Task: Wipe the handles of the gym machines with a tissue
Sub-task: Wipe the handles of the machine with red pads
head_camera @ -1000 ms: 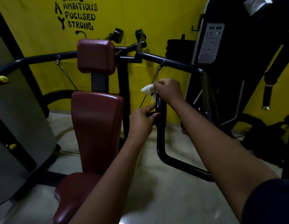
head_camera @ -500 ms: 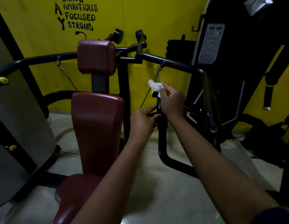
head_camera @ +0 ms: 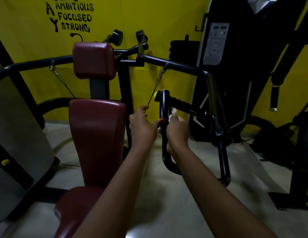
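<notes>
Machine [head_camera: 184, 65] with red back pad [head_camera: 96, 134] fills my view. Both forearms reach straight ahead to its right-side handle [head_camera: 163, 107], an upright black bar. Right hand [head_camera: 177, 130]: fingers curled round the bar's middle, clamping the white tissue [head_camera: 173, 112] against it. Left hand [head_camera: 142, 128]: thumb tip touches the bar, index finger straight and raised; I cannot tell whether the other fingers grip. 1 yellow cap [head_camera: 155, 95] sits at the bar's top.

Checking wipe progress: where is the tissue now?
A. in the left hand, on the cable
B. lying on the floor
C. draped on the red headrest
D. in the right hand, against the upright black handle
D: the white tissue sticks out of the right hand, which grips it against the upright black handle.
</notes>
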The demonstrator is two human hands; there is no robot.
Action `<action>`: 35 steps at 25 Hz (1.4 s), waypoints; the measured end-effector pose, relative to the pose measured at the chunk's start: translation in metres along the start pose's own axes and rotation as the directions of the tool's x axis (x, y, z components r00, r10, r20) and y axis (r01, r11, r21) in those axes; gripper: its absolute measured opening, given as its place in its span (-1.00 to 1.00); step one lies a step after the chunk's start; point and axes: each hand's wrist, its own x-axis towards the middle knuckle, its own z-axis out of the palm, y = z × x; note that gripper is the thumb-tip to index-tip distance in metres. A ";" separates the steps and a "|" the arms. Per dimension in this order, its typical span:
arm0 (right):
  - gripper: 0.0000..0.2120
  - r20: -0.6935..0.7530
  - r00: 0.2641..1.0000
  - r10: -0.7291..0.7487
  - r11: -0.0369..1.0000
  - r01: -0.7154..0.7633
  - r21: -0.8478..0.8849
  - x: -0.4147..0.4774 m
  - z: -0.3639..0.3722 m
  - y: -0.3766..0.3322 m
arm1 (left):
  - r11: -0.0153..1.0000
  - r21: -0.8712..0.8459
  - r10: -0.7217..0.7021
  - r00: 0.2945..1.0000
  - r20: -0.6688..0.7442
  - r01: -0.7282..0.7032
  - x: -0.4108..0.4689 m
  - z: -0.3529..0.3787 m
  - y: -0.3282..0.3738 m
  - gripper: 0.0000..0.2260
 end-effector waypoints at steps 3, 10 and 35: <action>-0.72 0.066 0.950 -0.306 0.909 0.312 -0.277 0.010 -0.001 -0.022 | 0.998 0.002 -0.070 0.997 0.025 0.070 0.002 -0.004 -0.002 -0.35; -0.63 0.320 0.708 -0.630 0.667 0.704 -0.244 -0.020 -0.026 0.007 | 0.912 -0.296 -0.204 0.942 0.267 0.282 -0.005 -0.008 -0.007 -0.32; -0.81 0.557 0.323 -0.765 0.067 0.900 -0.431 -0.054 -0.209 0.092 | 0.787 0.228 0.489 0.806 0.334 -0.573 -0.129 0.052 0.017 -0.75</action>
